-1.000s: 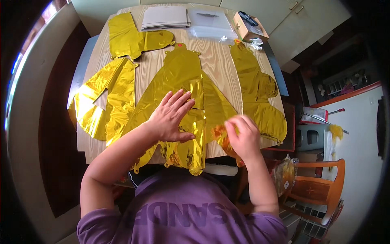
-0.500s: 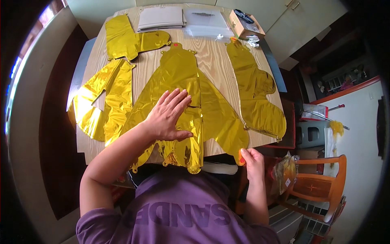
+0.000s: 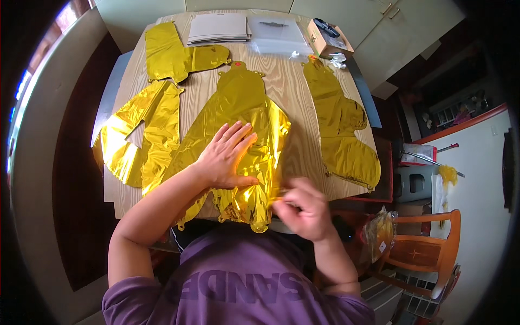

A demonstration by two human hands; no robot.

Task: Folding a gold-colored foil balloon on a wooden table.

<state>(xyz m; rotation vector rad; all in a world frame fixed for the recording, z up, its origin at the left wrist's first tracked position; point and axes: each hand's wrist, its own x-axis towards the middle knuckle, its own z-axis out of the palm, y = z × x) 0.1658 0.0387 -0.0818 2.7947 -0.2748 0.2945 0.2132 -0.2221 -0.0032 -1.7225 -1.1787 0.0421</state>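
A flat, uninflated gold foil balloon (image 3: 238, 92) lies in the middle of the table, its lower end reaching the near edge. My left hand (image 3: 223, 157) presses on it, palm down with fingers stretched out. Close to the table's near edge, my right hand (image 3: 304, 210) pinches the tip of the balloon's right-hand leg, which is folded in over the middle part. That hand is slightly blurred, and its fingertips partly hide the foil.
Other flat gold foil balloons surround it: an angular one (image 3: 165, 51) at far left, a shiny one (image 3: 157, 127) nearer, and a curvy one (image 3: 341, 116) at right. Grey-white sheets (image 3: 218, 28), clear plastic sleeves (image 3: 279, 35) and a small box (image 3: 328, 43) line the far edge. A wooden chair (image 3: 425, 246) stands right.
My right hand has moved left and inward, carrying the tip of the balloon's right leg with it. The leg has gone from spread out to folded over. My left hand stays put.
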